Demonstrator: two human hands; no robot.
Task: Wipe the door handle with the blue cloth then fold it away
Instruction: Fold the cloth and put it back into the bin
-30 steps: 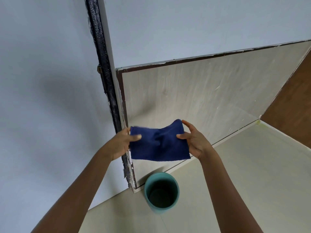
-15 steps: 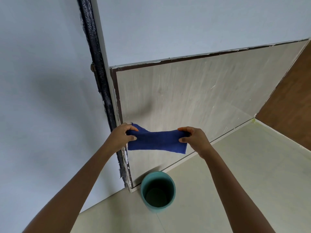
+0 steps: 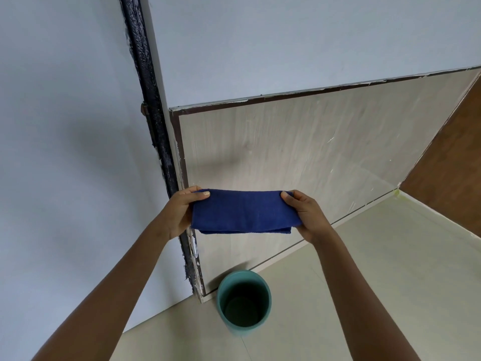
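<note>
- Blue cloth (image 3: 244,211), a dark blue terry rectangle, hung folded over on itself in mid-air between our two hands, stretched into a wide band with a second layer showing along its lower edge.
- Our left hand (image 3: 182,212) pinched the cloth's left end, thumb lying on top and fingers curled beneath it.
- Our right hand (image 3: 308,217) pinched the right end the same way, thumb on the upper edge and fingers wrapped under the fabric.
- Both bare forearms reached up from the bottom of the view, well apart, meeting the cloth at either end.
- Behind the cloth stood a pale wood-grain door panel (image 3: 299,157) with a dark brown border and chipped white edging.
- A rough black-painted vertical door frame (image 3: 153,105) ran along the panel's left side, and our left hand was in front of it.
- Pale grey-blue painted walls (image 3: 65,126) filled the left and top of the view.
- Below the cloth, a round teal plastic bin (image 3: 265,303) stood open on the cream tiled floor (image 3: 377,256), just beside the bottom corner of the panel.
- A brown wooden surface (image 3: 453,162) showed at the far right.
</note>
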